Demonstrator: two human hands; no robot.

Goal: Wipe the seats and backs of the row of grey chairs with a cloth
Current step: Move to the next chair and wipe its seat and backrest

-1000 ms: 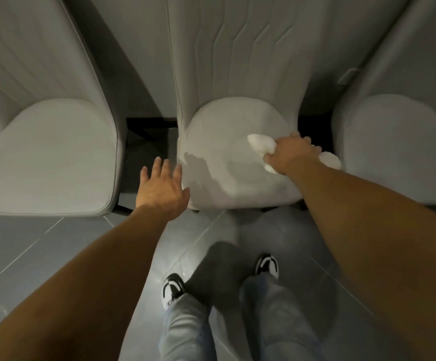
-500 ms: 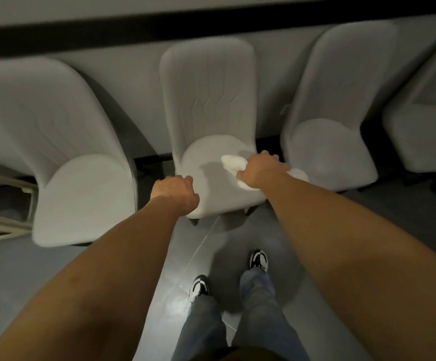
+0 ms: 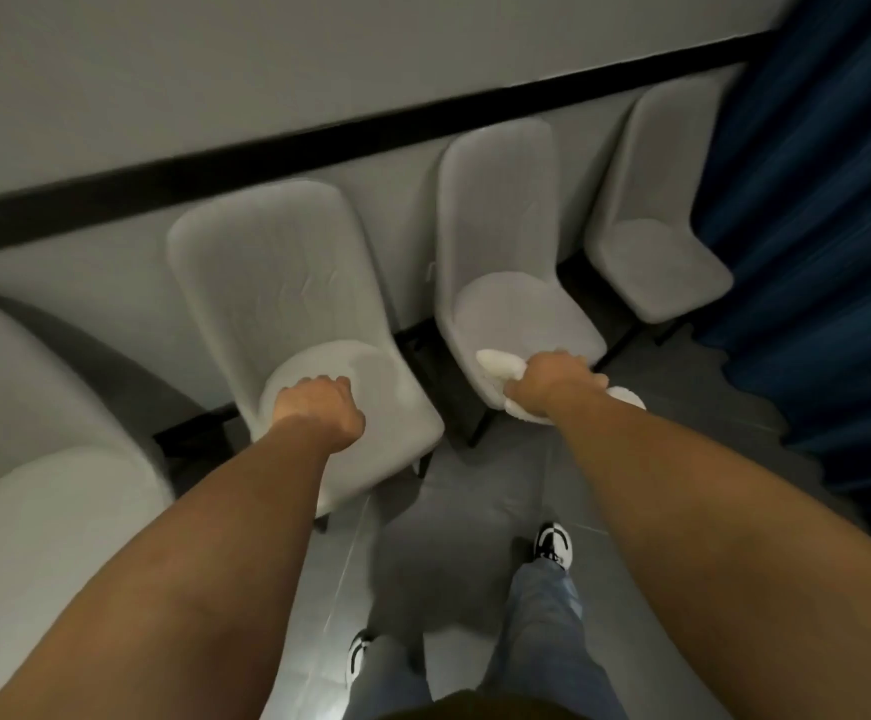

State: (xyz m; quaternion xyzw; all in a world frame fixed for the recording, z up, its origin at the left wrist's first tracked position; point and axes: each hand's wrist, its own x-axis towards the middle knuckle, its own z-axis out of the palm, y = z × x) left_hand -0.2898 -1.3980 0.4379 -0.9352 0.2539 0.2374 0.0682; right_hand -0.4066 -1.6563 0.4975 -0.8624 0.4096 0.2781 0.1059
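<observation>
- Head view, looking down along a row of grey chairs against a pale wall with a black strip running across it.
- Right hand curled round a white cloth, pressed on the front part of the seat of the third chair counting from the left edge.
- Cloth sticking out on both sides of the fist: one rounded end toward the seat's middle, the other end past the seat's front right edge.
- Left hand resting on the seat of the second chair, fingers curled downward; holding nothing that shows, though fingertips hidden behind the knuckles, so grip on the seat cannot be told for sure.
- Second chair just left of the third, a dark gap between them; a fourth chair further right, near a dark blue curtain.
- Part of a first chair at the lower left, seat only partly in frame.
- Both bare forearms reaching forward from the bottom corners.
- Below, grey tiled floor, blue jeans and black-and-white shoes; right foot ahead of left.
- Slight motion blur across the whole frame, fine seat texture unreadable.
</observation>
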